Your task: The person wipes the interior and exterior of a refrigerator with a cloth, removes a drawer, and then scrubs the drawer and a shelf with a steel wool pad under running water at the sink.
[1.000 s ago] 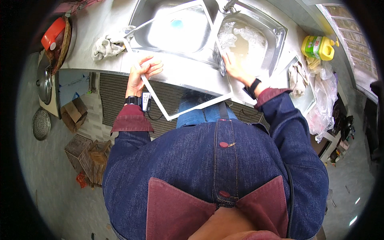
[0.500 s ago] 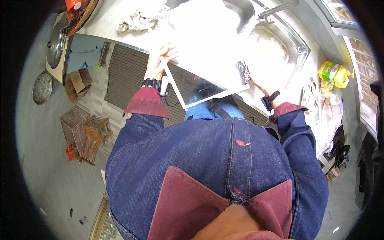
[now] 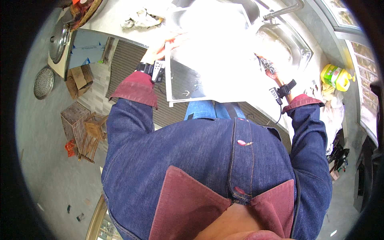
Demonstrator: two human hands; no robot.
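Colander [image 3: 43, 83] rests between nine and ten o'clock on a clock face laid over the head view, with a metal pot lid [image 3: 59, 42] at ten. Just inward, between nine and ten, sits an open cardboard box [image 3: 79, 80]; a wooden stool [image 3: 95, 126] is at nine. A crumpled pale cloth [image 3: 142, 19] lies on the desk [image 3: 114, 26] at eleven.

Between eleven and twelve, the left hand [image 3: 160, 49] of a person in a denim jacket [image 3: 180, 154] meets the left side of a white-edged pane [image 3: 182, 78]. Glare washes over the fingers, and whether that grip is closed on the pane cannot be told. The pane spans the view at twelve, its near edge above the person's jeans [image 3: 200, 110], its upper part bleached by light.

At two o'clock, the right hand's [image 3: 273, 73] grip is clamped on a dark, shiny scrubber [image 3: 263, 63], beyond the pane's dark portion. A steel tap [image 3: 282, 13] reaches in between one and two; a sink's rim [image 3: 303, 47] curves nearby at two. Between two and three stands a yellow jug [image 3: 335, 77], with a clear plastic bag [image 3: 333, 114] at three.
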